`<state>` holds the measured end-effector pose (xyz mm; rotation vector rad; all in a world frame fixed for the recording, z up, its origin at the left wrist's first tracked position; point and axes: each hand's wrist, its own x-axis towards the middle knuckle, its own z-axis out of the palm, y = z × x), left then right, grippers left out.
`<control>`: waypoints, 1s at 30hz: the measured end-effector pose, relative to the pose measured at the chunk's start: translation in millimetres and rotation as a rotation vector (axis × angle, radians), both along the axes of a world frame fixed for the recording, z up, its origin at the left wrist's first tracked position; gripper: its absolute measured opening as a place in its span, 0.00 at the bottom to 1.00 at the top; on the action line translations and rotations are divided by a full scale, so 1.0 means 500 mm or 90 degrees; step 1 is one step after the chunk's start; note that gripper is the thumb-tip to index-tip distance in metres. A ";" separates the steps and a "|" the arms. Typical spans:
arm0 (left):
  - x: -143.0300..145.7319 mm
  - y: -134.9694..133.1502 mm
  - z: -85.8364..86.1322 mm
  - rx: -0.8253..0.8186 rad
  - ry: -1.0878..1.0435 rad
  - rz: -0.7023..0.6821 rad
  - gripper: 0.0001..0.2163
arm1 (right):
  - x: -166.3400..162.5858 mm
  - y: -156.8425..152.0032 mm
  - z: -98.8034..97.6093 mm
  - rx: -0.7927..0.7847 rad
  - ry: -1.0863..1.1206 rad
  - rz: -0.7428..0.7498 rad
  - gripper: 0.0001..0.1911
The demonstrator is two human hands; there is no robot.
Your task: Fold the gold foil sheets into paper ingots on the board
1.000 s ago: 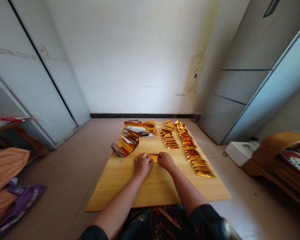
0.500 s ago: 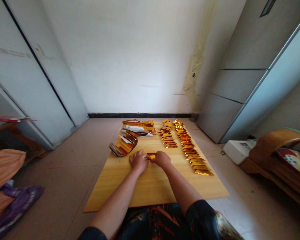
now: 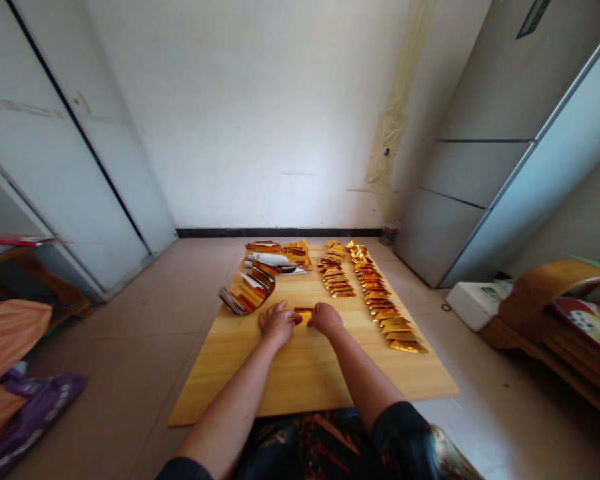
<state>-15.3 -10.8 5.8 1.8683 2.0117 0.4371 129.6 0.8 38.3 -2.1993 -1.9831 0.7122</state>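
A small piece of gold foil paper (image 3: pixel 303 314) spans the gap between my hands on the wooden board (image 3: pixel 325 373). My left hand (image 3: pixel 278 324) is closed on its left end, palm down near the board. The fingers of my right hand (image 3: pixel 326 319) pinch its right end. Beyond my left hand lies a curved stack of gold foil sheets (image 3: pixel 250 290), with white edges showing. Ahead of my right hand is a short row of folded gold foil pieces (image 3: pixel 336 277). A longer row of folded gold foil pieces (image 3: pixel 380 300) runs down the right side.
More foil sheets (image 3: pixel 296 253) and a white roll (image 3: pixel 267 258) lie at the board's far edge. Behind stands a white wall (image 3: pixel 260 133). A grey refrigerator (image 3: pixel 460 173) and a white box (image 3: pixel 473 303) stand right; orange and purple bags (image 3: pixel 15 353) are at left.
The gold foil between my hands shows a slightly different shape, now with a thin raised edge. My right fingers have shifted a little. The rows and stacks stay where they were.
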 end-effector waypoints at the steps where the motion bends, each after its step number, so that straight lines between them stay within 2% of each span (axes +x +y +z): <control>1: -0.001 -0.001 0.001 0.000 -0.002 -0.003 0.11 | 0.004 0.001 -0.003 0.007 0.008 0.002 0.15; 5: -0.003 -0.003 0.003 0.013 -0.009 -0.015 0.11 | 0.023 0.003 -0.020 0.054 0.053 -0.010 0.10; 10: -0.003 -0.004 -0.007 0.032 -0.012 -0.021 0.12 | 0.050 0.001 -0.039 0.061 0.077 -0.026 0.10; 13: -0.002 -0.012 -0.016 0.062 -0.003 -0.031 0.14 | 0.066 -0.003 -0.043 0.096 0.097 -0.068 0.11; 16: 0.001 -0.022 -0.022 0.116 0.010 -0.060 0.16 | 0.077 -0.007 -0.042 0.132 0.156 -0.117 0.16; 19: 0.001 -0.028 -0.025 0.143 0.013 -0.070 0.17 | 0.079 -0.009 -0.039 0.113 0.232 -0.084 0.24; 21: 0.001 -0.029 -0.026 0.161 0.009 -0.074 0.17 | 0.076 -0.010 -0.041 0.125 0.244 -0.058 0.20; 24: -0.002 -0.030 -0.028 0.204 -0.001 -0.082 0.14 | 0.070 -0.013 -0.053 0.198 0.203 -0.060 0.10; 27: -0.005 -0.032 -0.030 0.234 -0.013 -0.103 0.13 | 0.065 -0.017 -0.066 0.239 0.174 -0.063 0.09; 30: -0.006 -0.034 -0.031 0.251 -0.022 -0.118 0.13 | 0.065 -0.021 -0.067 0.235 0.187 -0.051 0.07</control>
